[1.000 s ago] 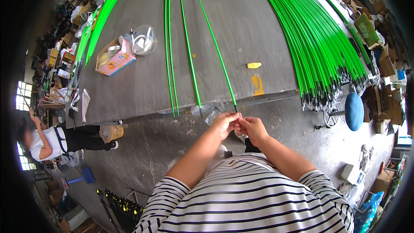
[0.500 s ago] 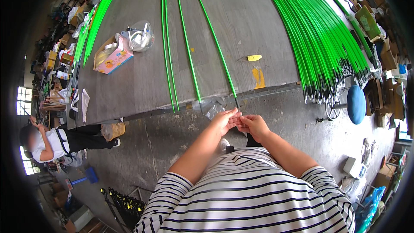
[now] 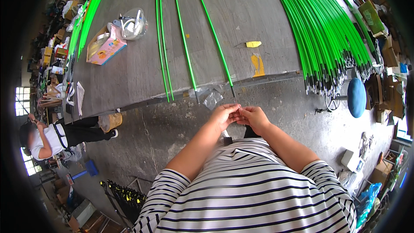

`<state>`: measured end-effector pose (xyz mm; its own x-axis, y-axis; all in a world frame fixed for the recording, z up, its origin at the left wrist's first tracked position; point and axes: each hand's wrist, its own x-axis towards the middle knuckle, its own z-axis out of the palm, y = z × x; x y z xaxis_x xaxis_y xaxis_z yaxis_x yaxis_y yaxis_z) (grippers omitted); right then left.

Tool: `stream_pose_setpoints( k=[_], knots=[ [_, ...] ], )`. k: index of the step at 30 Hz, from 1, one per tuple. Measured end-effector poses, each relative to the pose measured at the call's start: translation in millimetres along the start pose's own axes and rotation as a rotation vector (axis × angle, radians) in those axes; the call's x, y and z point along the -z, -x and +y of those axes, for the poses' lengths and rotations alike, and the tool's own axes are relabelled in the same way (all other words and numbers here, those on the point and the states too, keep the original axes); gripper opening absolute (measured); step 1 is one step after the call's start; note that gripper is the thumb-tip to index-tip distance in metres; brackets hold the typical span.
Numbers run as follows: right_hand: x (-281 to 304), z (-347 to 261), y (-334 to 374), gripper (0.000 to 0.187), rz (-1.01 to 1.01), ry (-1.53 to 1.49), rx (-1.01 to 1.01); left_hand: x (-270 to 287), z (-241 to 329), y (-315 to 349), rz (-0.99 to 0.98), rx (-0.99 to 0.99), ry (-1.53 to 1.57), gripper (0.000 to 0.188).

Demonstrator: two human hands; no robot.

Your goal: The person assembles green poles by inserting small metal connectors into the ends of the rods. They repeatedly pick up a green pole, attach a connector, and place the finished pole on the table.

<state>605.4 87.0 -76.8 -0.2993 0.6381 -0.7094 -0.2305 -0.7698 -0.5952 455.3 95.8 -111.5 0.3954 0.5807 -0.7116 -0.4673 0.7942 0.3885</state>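
Observation:
My left hand (image 3: pixel 224 116) and my right hand (image 3: pixel 256 119) meet in front of my body, just off the table's near edge. Thumbs and fingers of both are pinched together at one spot. Whatever lies between the fingertips is too small to make out. Just beyond them, the dark-tipped end of a slim green rod (image 3: pixel 214 36) sticks out over the edge. Left of it lie another green rod (image 3: pixel 183 36) and a close pair of thin green rods (image 3: pixel 160 36). A clear plastic bag (image 3: pixel 212 100) hangs at the edge by the rod ends.
A large bundle of green rods (image 3: pixel 319 34) covers the table's right side. On the grey table (image 3: pixel 133 77) stand a pink box (image 3: pixel 108 51) and a clear tub (image 3: pixel 134 25); a yellow piece (image 3: pixel 253 44) lies farther right. A blue stool (image 3: pixel 356 98) is at right, another person (image 3: pixel 51 140) at left.
The table and rods sit slightly higher in the picture as the view shifts. My hands have drawn closer together, fingertips now meeting, a little farther from the rod's end.

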Motion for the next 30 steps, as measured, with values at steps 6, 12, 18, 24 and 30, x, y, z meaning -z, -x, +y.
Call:
stream_pose_setpoints(
  k=[6, 12, 18, 24, 30],
  knots=[
    [6.4, 2.1, 0.6, 0.023, -0.019, 0.017, -0.026, 0.0, -5.2, -1.0, 0.006, 0.003, 0.018, 0.014],
    [7.1, -1.3, 6.8, 0.025, -0.023, 0.030, -0.008, -4.4, 1.3, 1.3, 0.031, -0.011, 0.045, 0.016],
    [8.2, -4.6, 7.2, 0.021, -0.015, 0.056, -0.042, -6.4, 8.4, -6.0, 0.035, -0.043, -0.037, 0.016],
    [14.7, -1.2, 9.5, 0.017, -0.004, 0.153, -0.073, -10.1, 13.2, -7.5, 0.069, -0.036, 0.007, 0.016],
    [22.4, -0.2, 22.8, 0.015, 0.001, 0.143, -0.105, -7.9, 11.3, -10.7, 0.072, -0.044, 0.004, 0.014]
  ],
)
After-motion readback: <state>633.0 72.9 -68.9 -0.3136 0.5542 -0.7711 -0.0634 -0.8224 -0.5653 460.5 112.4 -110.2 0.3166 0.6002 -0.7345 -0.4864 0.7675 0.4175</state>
